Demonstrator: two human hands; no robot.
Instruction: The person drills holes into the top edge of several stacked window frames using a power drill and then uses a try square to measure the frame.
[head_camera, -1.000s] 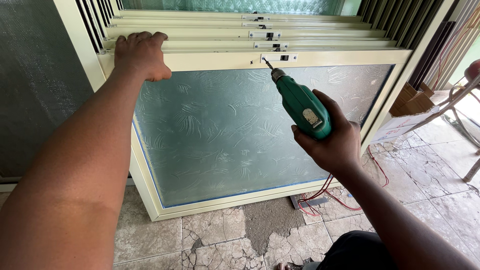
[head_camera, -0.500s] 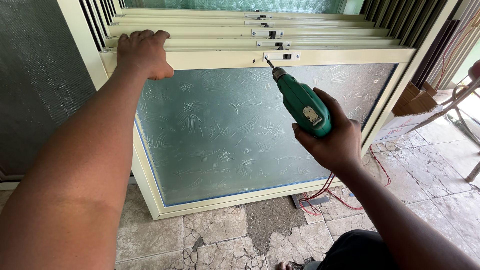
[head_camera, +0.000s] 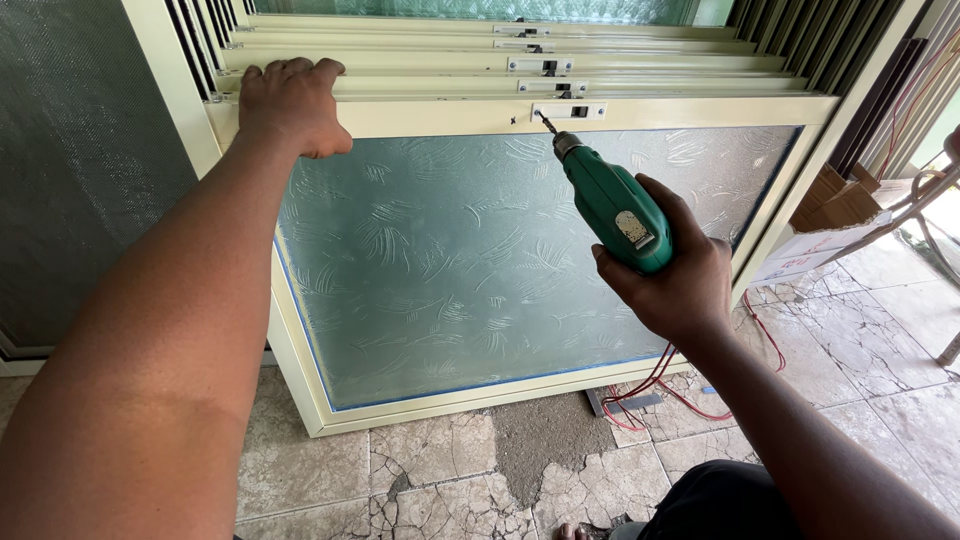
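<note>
Right hand (head_camera: 672, 272) is gripping the green pistol-shaped electric drill (head_camera: 610, 205), fingers clamped round its body. Its long axis is running up and to the left, away from the hand, with the thin metal bit (head_camera: 546, 122) pointing at the top rail. The bit tip is sitting just below the small cream metal latch plate (head_camera: 568, 111) (touching or a hair off, cannot tell). Left hand (head_camera: 292, 103) is further out and well to the left, fingers curled over the top edge of the cream-framed frosted-glass window panel (head_camera: 470, 262), which is leaning tilted against more stacked frames (head_camera: 420, 62) behind it. The right hand is the nearer one to the plate.
</note>
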